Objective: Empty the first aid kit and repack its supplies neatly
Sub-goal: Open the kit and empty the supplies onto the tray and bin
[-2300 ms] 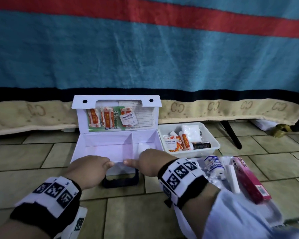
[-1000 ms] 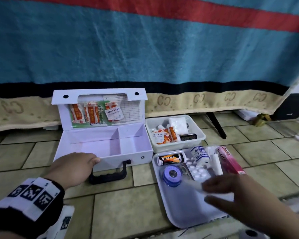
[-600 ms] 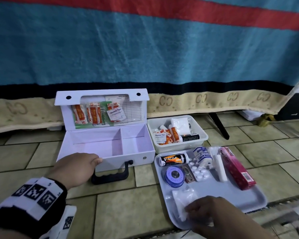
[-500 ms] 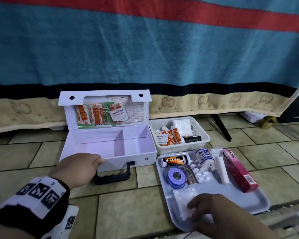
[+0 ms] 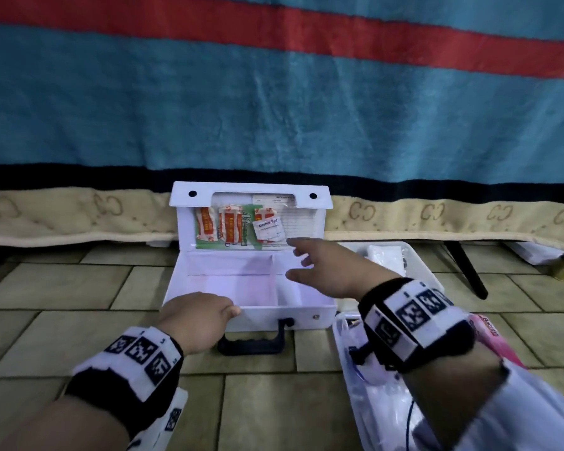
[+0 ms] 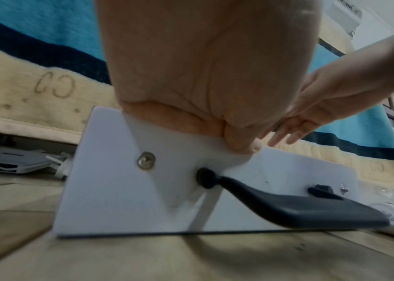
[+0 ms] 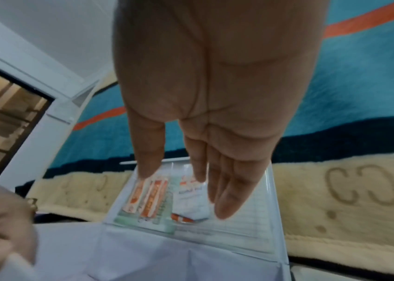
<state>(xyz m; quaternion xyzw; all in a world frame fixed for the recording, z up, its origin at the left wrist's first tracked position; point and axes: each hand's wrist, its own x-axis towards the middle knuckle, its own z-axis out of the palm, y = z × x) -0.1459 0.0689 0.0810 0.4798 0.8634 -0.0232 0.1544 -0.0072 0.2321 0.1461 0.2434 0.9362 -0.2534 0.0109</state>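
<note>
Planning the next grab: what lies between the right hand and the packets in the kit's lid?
Nothing solid. The right hand is open in the air just short of the packets behind the lid's clear pocket, per the right wrist view.

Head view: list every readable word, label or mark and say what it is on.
"Alcohol Pad": white sachet in the kit's lid pocket.
"Bacidin", partly hidden: pink box beside the right wrist.
"CC" marks, repeated: beige blanket border.
Green card lettering, orange sachets, ruled form: too blurred to read.
Wristband squares: coded patterns, not text.
</note>
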